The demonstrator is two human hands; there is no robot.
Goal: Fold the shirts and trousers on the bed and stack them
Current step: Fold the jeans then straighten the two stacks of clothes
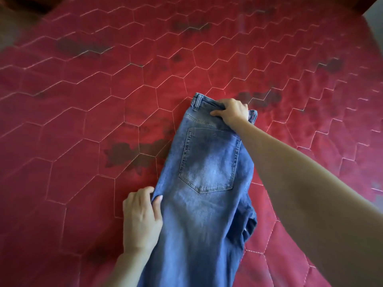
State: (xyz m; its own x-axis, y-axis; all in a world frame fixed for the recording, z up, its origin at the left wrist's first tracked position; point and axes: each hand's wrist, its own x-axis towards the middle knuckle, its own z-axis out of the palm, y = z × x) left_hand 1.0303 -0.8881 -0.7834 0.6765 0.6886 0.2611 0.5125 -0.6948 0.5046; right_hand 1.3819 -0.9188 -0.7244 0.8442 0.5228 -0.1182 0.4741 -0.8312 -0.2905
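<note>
A pair of blue jeans [203,193] lies on the red quilted bed [83,121], doubled lengthwise with a back pocket facing up. The waistband points away from me and the legs run off the bottom edge of the view. My right hand [232,112] grips the waistband at its far right corner. My left hand [141,218] pinches the left edge of the jeans at about thigh level, thumb on top of the denim. No shirts are in view.
The bed cover has hexagon stitching and several dark patches. Its far edge and a dark frame show at the top left [31,5] and top right [369,5]. My right forearm [310,183] crosses the lower right of the view.
</note>
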